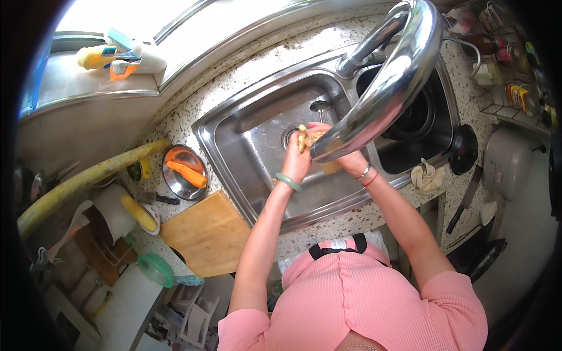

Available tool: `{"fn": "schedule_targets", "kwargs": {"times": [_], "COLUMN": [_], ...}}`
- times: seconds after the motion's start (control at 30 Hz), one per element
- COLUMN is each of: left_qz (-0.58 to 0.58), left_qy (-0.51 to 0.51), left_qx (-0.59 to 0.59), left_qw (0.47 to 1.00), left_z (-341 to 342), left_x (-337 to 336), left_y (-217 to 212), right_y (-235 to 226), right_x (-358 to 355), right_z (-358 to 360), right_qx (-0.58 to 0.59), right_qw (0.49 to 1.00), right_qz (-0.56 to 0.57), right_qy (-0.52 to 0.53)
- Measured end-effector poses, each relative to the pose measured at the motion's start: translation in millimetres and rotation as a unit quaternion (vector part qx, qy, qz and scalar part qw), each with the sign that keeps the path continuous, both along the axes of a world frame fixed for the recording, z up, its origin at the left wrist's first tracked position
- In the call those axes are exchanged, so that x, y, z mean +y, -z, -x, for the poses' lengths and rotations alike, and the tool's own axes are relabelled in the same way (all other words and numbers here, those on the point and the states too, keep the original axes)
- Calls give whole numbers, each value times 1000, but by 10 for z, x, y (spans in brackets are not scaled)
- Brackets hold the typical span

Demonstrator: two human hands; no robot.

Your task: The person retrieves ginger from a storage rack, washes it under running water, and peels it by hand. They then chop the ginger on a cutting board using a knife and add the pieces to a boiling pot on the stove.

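Note:
Over the left basin of the steel sink (234,169), my two hands are close together beneath the tap (380,99). My left hand (297,161), with a green bangle at the wrist, is closed on a knobbly yellow-tan piece of ginger (302,140). Against it my right hand (350,164) is also closed round the ginger; the tap's spout covers much of its fingers. Below the right palm shows a yellowish patch that I cannot make out. The drain (289,138) lies just behind the hands.
Left of the sink stand a metal bowl (194,191) with an orange peeled carrot and a wooden cutting board (211,240). A black pan (413,117) sits in the right basin. A cloth (427,177) and a knife (466,199) lie on the right. A yellow pipe (93,181) crosses the left side.

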State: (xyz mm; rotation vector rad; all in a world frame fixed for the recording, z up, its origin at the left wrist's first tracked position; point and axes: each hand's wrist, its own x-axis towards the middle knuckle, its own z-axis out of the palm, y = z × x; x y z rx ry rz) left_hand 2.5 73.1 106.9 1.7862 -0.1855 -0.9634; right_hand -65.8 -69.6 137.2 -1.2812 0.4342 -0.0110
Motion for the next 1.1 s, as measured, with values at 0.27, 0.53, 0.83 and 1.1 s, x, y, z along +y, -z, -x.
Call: {"fn": "schedule_targets", "kwargs": {"times": [0.27, 0.53, 0.83, 1.1], "left_qz": [-74, 83, -74, -77], "left_qy": [72, -195, -183, -209], "left_qx": [-189, 302, 47, 173], "left_qw": [977, 929, 979, 959], "left_z": [179, 75, 212, 52], "left_x": [27, 247, 238, 257], "left_y": [-357, -104, 416, 153], "right_y": [228, 543, 205, 633], "right_x": [296, -44, 522, 754], "right_z": [-310, -125, -189, -291], "right_qx": [-45, 105, -30, 71], "right_qw": [963, 966, 992, 969], "right_qz": [255, -218, 90, 209], "right_qy": [73, 95, 78, 116]}}
